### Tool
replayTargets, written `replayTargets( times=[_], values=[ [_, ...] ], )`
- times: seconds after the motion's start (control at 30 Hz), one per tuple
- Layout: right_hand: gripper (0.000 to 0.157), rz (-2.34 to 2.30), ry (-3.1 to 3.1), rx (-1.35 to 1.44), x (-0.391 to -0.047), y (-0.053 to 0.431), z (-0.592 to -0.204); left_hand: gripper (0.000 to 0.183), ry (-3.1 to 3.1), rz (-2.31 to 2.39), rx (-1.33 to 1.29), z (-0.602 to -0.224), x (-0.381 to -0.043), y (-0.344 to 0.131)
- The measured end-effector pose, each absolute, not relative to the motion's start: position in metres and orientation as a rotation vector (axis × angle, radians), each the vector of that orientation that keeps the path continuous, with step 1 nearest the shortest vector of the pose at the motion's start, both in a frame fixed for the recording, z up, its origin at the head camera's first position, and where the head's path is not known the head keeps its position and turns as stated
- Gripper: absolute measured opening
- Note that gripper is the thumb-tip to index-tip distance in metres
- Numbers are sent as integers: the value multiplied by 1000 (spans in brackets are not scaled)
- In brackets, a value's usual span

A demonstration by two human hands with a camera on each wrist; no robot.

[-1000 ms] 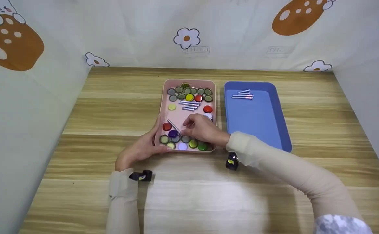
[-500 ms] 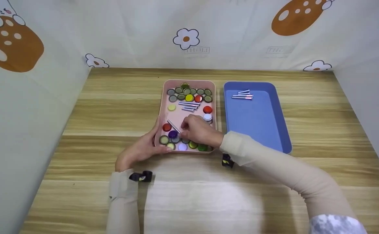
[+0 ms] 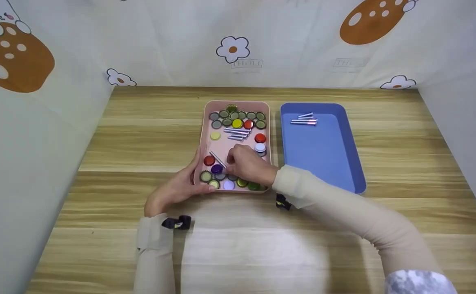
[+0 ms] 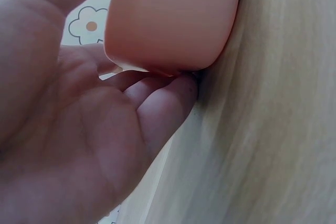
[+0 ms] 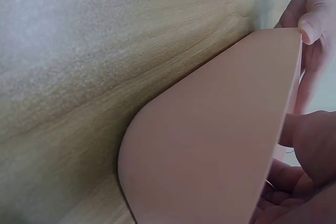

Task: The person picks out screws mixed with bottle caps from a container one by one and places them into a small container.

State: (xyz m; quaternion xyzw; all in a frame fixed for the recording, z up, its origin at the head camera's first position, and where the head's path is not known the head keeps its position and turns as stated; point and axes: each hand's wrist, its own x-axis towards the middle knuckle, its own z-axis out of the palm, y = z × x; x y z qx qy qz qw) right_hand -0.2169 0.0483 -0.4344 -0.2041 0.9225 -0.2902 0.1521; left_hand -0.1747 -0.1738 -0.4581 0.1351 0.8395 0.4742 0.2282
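Note:
A pink tray (image 3: 201, 139) on the table holds many crown bottle caps and some silver screws. My left hand (image 3: 176, 188) grips the tray's near left corner, thumb on the front rim and fingers along the side wall; the left wrist view shows the fingertips low against the wall. My right hand (image 3: 250, 163) is inside the tray, pinching the near end of a slanted silver screw (image 3: 216, 158) with curled fingers. Beside that screw lie a red cap (image 3: 209, 160) and a purple cap (image 3: 216, 169). In the right wrist view the tray wall partly hides the right fingers.
To the right stands a blue tray (image 3: 315, 155) with several silver screws (image 3: 303, 121) near its far end. Inside the pink tray, more screws (image 3: 237, 133) lie in a row below upturned caps (image 3: 234, 115). A patterned curtain (image 3: 172, 45) borders the table.
My right hand has moved slightly left and its index finger has closed toward the thumb at the screw's end. The left hand and both trays stay in place.

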Motion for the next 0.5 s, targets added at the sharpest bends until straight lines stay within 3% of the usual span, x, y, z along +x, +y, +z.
replayTargets(
  times=[0.5],
  values=[
    [19, -801, 2670, -599, -218, 47, -434, 118, 2310, 1309, 382, -458, -175, -173]
  ],
)
